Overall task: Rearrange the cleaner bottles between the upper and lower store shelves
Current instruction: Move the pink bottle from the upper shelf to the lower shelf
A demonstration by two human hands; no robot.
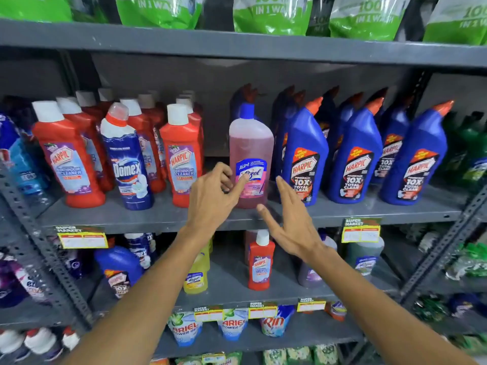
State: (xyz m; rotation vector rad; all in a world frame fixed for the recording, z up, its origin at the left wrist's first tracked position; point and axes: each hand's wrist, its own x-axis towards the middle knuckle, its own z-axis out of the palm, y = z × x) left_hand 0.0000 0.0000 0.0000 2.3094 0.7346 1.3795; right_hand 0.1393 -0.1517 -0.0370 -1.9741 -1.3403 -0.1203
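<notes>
A pink Lizol bottle (251,143) with a blue cap stands upright on the upper shelf (163,217), between red Harpic bottles (181,151) and blue Harpic bottles (305,156). My left hand (213,198) is in front of its lower left, fingertips touching the label, not wrapped around it. My right hand (292,219) hovers open just right of and below the bottle, fingers spread. On the lower shelf (232,291) stand a small red Harpic bottle (259,262), a yellow Lizol bottle (196,275) and a blue Harpic bottle (118,267).
A white and blue Domex bottle (126,162) stands among the red ones at left. Green pouches (268,14) fill the top shelf. Ariel and Rin packs (232,327) sit below. Price tags (81,237) hang on the shelf edges. Green bottles (474,148) are at far right.
</notes>
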